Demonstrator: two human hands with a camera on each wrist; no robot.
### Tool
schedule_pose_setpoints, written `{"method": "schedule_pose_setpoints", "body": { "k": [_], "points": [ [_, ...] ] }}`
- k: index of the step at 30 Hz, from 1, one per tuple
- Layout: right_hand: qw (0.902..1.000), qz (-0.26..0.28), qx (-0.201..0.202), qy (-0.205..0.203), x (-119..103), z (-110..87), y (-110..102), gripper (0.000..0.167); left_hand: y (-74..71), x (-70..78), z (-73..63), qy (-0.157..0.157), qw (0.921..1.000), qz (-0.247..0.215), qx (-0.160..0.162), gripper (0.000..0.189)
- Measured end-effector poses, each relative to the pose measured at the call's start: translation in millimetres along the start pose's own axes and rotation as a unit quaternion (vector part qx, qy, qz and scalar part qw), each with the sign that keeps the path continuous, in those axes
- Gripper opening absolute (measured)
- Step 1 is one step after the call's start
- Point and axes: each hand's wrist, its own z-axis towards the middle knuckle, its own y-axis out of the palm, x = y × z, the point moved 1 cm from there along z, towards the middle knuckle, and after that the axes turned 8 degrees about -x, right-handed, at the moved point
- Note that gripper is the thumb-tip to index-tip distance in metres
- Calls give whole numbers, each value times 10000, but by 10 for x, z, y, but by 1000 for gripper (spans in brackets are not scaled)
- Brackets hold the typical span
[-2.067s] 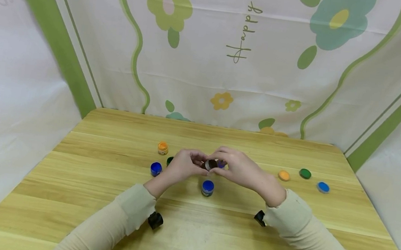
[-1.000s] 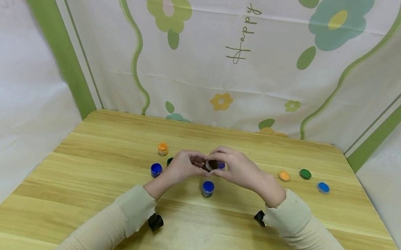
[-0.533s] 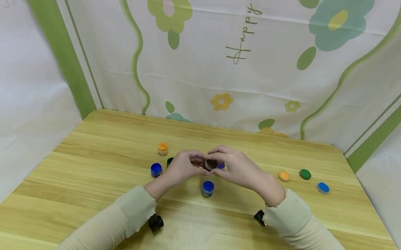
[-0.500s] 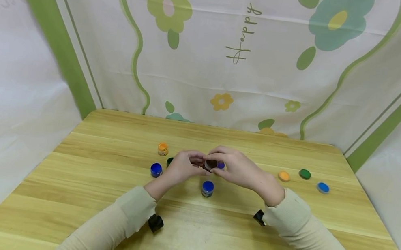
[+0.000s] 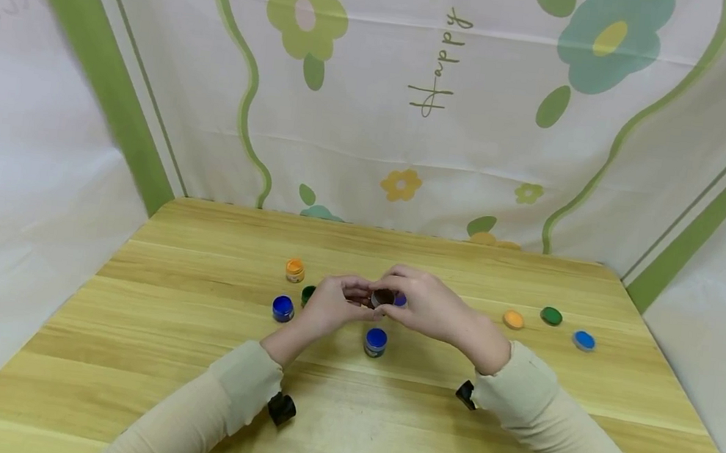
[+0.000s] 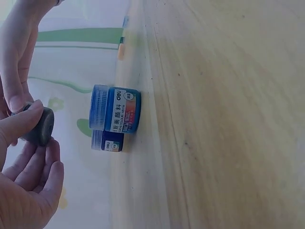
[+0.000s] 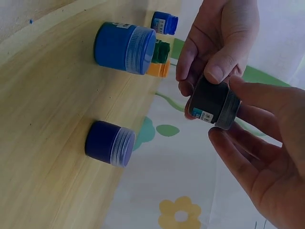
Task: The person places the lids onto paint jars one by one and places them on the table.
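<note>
In the head view my left hand (image 5: 331, 306) and right hand (image 5: 426, 305) meet over the middle of the table around a small dark paint jar (image 7: 209, 102). The left thumb and fingers grip the jar's body. Thumb and fingertips of the right hand pinch the clear ridged lid (image 7: 228, 110), which sits on the jar. Held up in the air, the jar lies tilted with its lid toward the right hand. Below the hands stands a lidded blue paint jar (image 5: 375, 342). A purple lidded jar (image 7: 109, 143) is partly hidden behind the right hand in the head view.
Left of the hands stand uncapped orange (image 5: 295, 270), dark blue (image 5: 283, 308) and green (image 5: 307, 294) jars. Loose orange (image 5: 513, 319), green (image 5: 551, 316) and blue (image 5: 584, 340) lids lie at the right. A printed curtain (image 5: 347, 121) hangs behind the table.
Both hands keep nearly the same place around the dark jar. The jar's tilt and the right fingers at its lid have shifted slightly. The other jars and lids stay put.
</note>
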Motion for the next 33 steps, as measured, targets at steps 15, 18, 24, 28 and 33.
{"method": "schedule_pose_setpoints", "body": {
  "k": [15, 18, 24, 28, 33],
  "points": [
    [9988, 331, 73, 347, -26, 1, 12, 28, 3, -4, -25, 84, 9984, 390, 393, 35],
    [9983, 366, 106, 443, -29, 13, 12, 28, 9, -2, -27, 213, 9975, 447, 497, 32],
    [9966, 430, 111, 687, -54, 32, -3, 28, 25, 0, -22, 423, 9946, 657, 682, 31],
    [9960, 421, 127, 778, -60, 38, -4, 27, 33, 10, -12, 515, 9936, 712, 709, 32],
    [9965, 304, 208, 745, -62, 41, -4, 25, 41, 19, 4, 661, 9935, 771, 521, 36]
  ]
}}
